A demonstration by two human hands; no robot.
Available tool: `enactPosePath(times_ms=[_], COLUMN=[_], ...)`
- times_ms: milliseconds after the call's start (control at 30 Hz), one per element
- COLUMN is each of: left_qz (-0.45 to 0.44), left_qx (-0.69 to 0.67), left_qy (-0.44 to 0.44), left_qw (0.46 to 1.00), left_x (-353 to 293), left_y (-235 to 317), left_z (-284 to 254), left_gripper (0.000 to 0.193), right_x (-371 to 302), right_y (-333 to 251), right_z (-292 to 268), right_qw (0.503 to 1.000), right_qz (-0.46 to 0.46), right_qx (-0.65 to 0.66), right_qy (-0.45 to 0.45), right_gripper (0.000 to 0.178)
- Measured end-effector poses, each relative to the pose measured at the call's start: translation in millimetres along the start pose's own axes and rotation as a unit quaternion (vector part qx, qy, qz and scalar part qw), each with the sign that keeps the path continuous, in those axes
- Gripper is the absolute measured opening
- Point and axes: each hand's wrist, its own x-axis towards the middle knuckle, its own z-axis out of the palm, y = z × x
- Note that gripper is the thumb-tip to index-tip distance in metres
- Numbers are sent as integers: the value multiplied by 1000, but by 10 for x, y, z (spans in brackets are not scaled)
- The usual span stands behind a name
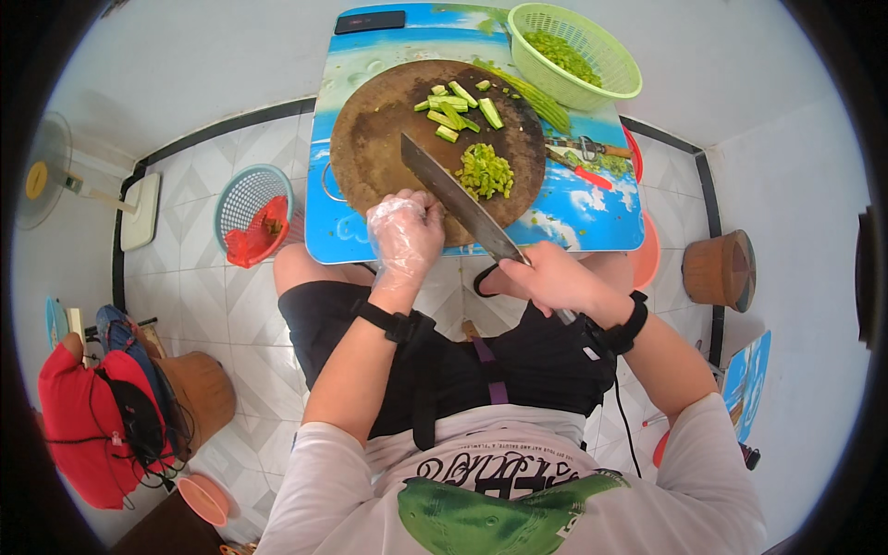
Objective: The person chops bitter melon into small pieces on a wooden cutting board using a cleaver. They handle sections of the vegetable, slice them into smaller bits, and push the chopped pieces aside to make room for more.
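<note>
My right hand (557, 277) grips the handle of a kitchen cleaver (453, 196), its blade slanting across a round wooden chopping board (370, 139). Close by the blade, at the board's near edge, my left hand (405, 231) wears a clear plastic glove. Its fingers are curled together; anything in them is hidden. Diced green vegetable (485, 172) lies in a small heap right of the blade. Beyond it are several cut green vegetable strips (450, 106). Long green stalks (535, 95) lie beside the board's far right, next to a light green basket (625, 85) containing chopped greens (564, 57).
On the blue patterned table (333, 239) lie a black phone (370, 22), a red-handled knife (592, 176) and a wooden-handled tool (592, 146). A blue basket (227, 208) with a red bag stands on the floor to the left. A brown stool (710, 271) is at the right.
</note>
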Motion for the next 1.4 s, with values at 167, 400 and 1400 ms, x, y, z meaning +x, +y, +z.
enactPosePath(times_ms=[167, 400, 1400], left_qz=[6, -27, -101], left_qx=[-1, 27, -104], left_qy=[4, -10, -137], left_qw=[1000, 999, 980], left_x=[-10, 61, -304], left_y=[-4, 74, 631], left_z=[24, 28, -134], left_gripper=[7, 13, 24], right_x=[169, 276, -294], right_y=[-68, -185, 751], right_z=[-9, 36, 254], right_qw=[1000, 994, 900], right_qz=[-16, -26, -195], right_qx=[-9, 64, -142], right_qy=[8, 90, 364], right_gripper=[44, 44, 25])
